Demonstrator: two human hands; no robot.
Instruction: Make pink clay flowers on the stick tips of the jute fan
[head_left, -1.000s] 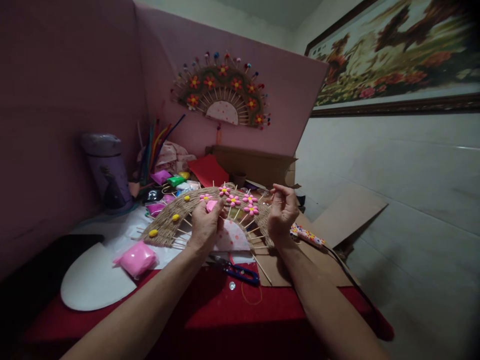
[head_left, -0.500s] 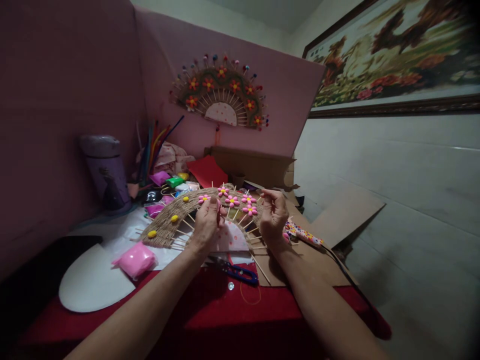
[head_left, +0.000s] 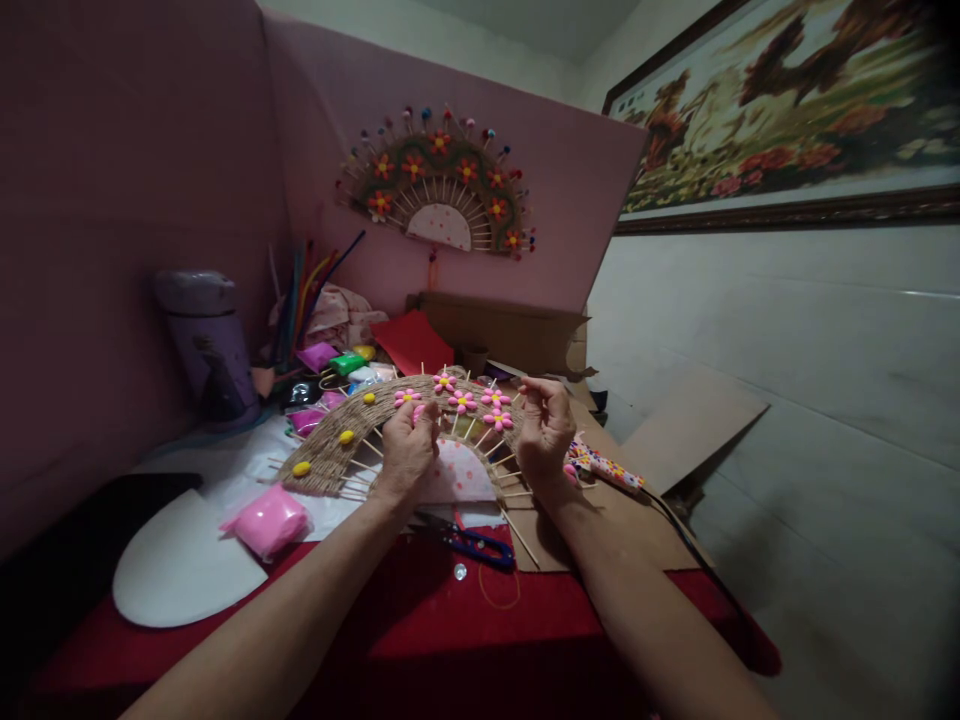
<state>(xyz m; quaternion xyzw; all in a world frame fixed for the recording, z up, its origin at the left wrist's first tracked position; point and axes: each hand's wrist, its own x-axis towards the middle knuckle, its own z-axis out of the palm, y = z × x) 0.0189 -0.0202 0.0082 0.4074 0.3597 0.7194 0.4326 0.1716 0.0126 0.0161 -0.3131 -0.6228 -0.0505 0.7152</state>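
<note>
A fan-shaped craft [head_left: 352,440] of wooden sticks woven with brown twine lies on the table, with pink clay flowers [head_left: 462,401] and yellow clay dots [head_left: 346,437] on it. My left hand [head_left: 407,450] is closed over the fan's middle, pinching a small pink clay piece [head_left: 418,411] beside a flower. My right hand [head_left: 545,430] is curled at the fan's right end, fingertips pinched together; what they hold is too small to make out.
A pink clay bag [head_left: 270,520] rests on a white board [head_left: 180,570]. Blue scissors [head_left: 480,545] lie on the red cloth [head_left: 450,620]. Clay packets [head_left: 349,362], a purple bottle [head_left: 214,345], a cardboard box [head_left: 510,335] and a finished fan [head_left: 439,185] on the pink wall stand behind.
My right hand moved left towards the fan's end. My left hand turned the pink clay piece and lowered it to the twine beside a flower.
</note>
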